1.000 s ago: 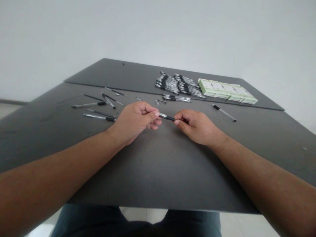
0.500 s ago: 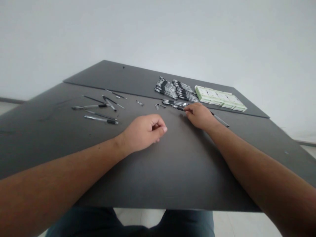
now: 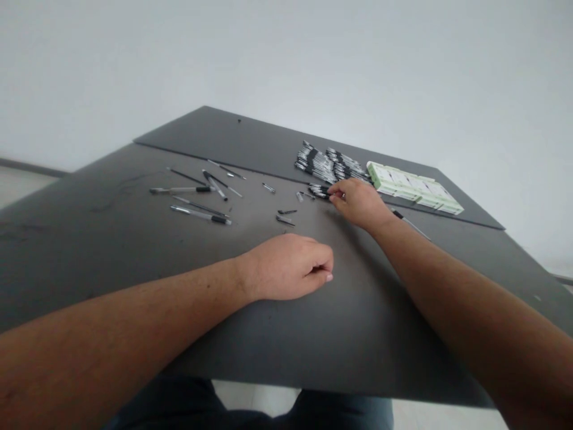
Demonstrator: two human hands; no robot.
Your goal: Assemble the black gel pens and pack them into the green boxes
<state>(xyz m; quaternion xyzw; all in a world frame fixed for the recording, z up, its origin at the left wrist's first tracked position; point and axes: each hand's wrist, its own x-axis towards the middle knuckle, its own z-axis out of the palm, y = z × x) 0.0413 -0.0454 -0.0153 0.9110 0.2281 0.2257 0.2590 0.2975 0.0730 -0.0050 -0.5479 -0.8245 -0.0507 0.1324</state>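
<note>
"Nearest?"
"Left hand (image 3: 292, 267) just below centre, loosely clenched, palm hidden."
"Beyond?"
"Right hand (image 3: 360, 204), right of centre, touching a row of pens (image 3: 317, 190); cannot tell whether gripping. Long axes roughly sideways, dark-grip ends leftward."
"Changed?"
"Since a second ago: hands parted from one shared pen."

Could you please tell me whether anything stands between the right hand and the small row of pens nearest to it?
Nothing visible does. The right hand has its fingertips at the row of pens, seemingly touching it. The small clear cap lies left of the row, not between them.
</note>
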